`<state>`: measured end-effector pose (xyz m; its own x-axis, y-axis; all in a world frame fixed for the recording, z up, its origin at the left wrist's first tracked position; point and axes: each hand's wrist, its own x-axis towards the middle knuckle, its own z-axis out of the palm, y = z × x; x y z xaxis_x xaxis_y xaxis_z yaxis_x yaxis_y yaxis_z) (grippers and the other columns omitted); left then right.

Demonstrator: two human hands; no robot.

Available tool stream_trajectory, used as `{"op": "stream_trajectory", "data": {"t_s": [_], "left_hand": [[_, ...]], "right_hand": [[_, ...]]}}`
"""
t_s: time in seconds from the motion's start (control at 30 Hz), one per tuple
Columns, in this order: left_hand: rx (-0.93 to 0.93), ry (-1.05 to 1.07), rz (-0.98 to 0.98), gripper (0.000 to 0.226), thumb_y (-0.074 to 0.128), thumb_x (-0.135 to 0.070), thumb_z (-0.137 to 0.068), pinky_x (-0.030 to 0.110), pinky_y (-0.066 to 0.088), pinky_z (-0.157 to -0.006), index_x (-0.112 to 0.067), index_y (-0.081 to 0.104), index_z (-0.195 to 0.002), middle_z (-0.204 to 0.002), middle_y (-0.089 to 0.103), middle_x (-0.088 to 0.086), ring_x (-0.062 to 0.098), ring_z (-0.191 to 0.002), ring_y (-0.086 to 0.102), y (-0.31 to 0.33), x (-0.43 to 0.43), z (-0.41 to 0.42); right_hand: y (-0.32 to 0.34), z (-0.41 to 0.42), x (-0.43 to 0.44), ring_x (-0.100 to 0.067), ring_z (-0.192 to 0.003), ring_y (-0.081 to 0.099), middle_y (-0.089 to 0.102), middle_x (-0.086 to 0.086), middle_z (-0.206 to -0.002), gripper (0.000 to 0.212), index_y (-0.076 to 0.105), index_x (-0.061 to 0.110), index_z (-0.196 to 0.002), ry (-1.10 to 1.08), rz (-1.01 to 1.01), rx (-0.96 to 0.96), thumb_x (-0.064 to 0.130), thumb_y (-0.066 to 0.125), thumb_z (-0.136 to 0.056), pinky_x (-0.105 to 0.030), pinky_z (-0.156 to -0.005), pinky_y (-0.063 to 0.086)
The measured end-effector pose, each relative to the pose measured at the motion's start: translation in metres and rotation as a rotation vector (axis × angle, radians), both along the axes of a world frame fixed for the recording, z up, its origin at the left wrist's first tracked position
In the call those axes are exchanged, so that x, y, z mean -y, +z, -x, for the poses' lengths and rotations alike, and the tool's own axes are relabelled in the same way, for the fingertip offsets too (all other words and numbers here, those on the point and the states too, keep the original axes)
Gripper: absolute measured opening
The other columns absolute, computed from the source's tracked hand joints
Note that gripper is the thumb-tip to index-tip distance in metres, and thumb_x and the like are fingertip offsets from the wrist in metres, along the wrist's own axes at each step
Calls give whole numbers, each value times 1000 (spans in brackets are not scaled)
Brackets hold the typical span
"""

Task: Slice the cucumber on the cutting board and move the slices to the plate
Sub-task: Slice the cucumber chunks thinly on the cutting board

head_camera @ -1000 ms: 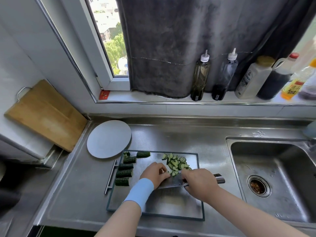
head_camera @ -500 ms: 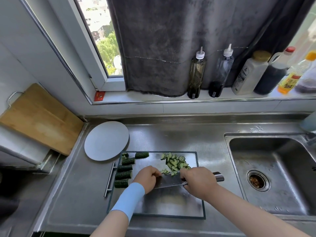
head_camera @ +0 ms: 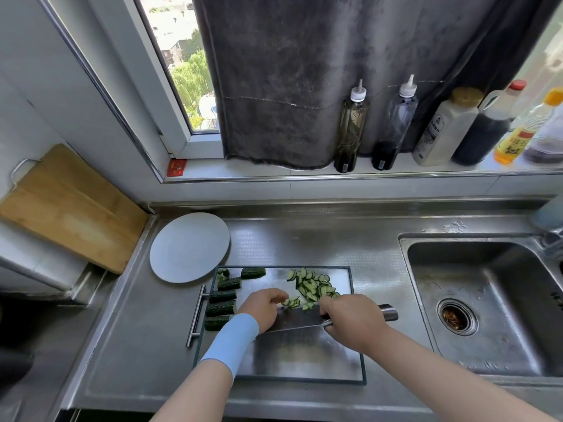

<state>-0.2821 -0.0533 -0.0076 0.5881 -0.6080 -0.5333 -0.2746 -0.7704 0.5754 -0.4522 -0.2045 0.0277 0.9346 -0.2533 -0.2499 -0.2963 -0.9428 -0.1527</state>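
Left hand (head_camera: 263,306) on cutting board (head_camera: 304,360), fingers bent, tips holding down small cucumber end (head_camera: 289,302). Knife (head_camera: 289,321) right beside those fingers. Right hand (head_camera: 350,321) wrapped tight round knife handle. Pile of thin slices (head_camera: 313,286) at back of board, just past blade. Thick cucumber chunks (head_camera: 222,296) lined up along board's left side. Round grey plate (head_camera: 189,246) on counter, touching board's back left corner. Sink (head_camera: 487,300) on right.

Steel counter (head_camera: 304,239), round grey plate (head_camera: 189,246) at left, cutting board (head_camera: 304,354) just beside it
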Motion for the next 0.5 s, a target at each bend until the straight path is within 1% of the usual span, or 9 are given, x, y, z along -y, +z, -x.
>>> {"op": "stream_trajectory", "data": {"t_s": [0.07, 0.13, 0.17, 0.2, 0.3, 0.33, 0.37, 0.4, 0.5], "left_hand": [[-16, -9, 76, 51, 35, 0, -85, 21, 47, -88, -37, 70, -84, -104, 67, -16, 9, -100, 59, 4, 8, 10], [-86, -43, 119, 46, 36, 1, -81, 30, 50, -92, -29, 70, -75, -94, 68, -10, 11, -94, 61, 9, 17, 22], [-107, -66, 127, 45, 36, 2, -80, 33, 50, -94, -28, 70, -76, -94, 68, -8, 13, -94, 61, 12, 21, 26], [-109, -85, 123, 46, 36, 2, -79, 32, 48, -97, -28, 71, -81, -98, 67, -8, 14, -98, 61, 16, 24, 29], [-92, -147, 70, 54, 34, 3, -85, 21, 36, -101, -29, 68, -114, -122, 59, -7, 15, -118, 52, 21, 34, 28], [-86, -148, 65, 56, 34, 3, -86, 21, 33, -101, -29, 66, -118, -127, 56, -7, 15, -121, 49, 22, 36, 26], [-78, -128, 79, 56, 33, 3, -87, 20, 34, -100, -30, 67, -117, -127, 55, -8, 14, -121, 48, 24, 36, 25], [-73, -89, 100, 56, 33, 5, -86, 20, 36, -98, -31, 69, -111, -124, 57, -9, 14, -119, 50, 25, 36, 23], [-35, -22, 109, 49, 33, 3, -82, 26, 49, -88, -29, 71, -85, -103, 65, -10, 15, -98, 59, 25, 30, 18]], "right_hand": [[3, -1, -2, -26, -71, 54, 67, 0, -87, 19, 56, 24, -108, -4, 10, 5, 26, 50, -89, -31, -62, 44], [6, -2, -4, -26, -69, 48, 65, -1, -85, 19, 56, 23, -108, 3, 29, 3, 25, 50, -90, -31, -60, 39], [8, -3, -5, -27, -69, 47, 63, -1, -83, 19, 56, 22, -108, 8, 36, -1, 25, 50, -90, -31, -60, 38], [10, -3, -5, -28, -70, 48, 60, -2, -82, 19, 55, 21, -108, 12, 39, -6, 25, 51, -90, -31, -60, 37], [15, -2, -7, -27, -71, 51, 65, -5, -88, 18, 54, 21, -109, 26, 38, -11, 26, 52, -91, -32, -60, 37], [16, -2, -8, -26, -71, 49, 66, -5, -90, 19, 54, 21, -109, 26, 38, -12, 27, 53, -92, -32, -60, 37], [17, -2, -8, -26, -70, 48, 67, -5, -91, 18, 54, 22, -109, 23, 39, -11, 27, 53, -91, -31, -60, 37], [18, -2, -8, -26, -70, 47, 67, -5, -91, 18, 54, 22, -109, 15, 39, -10, 26, 53, -91, -31, -60, 37], [21, -2, -6, -27, -70, 47, 66, -5, -90, 17, 55, 21, -107, 4, 39, -13, 24, 52, -90, -31, -60, 38]]}}
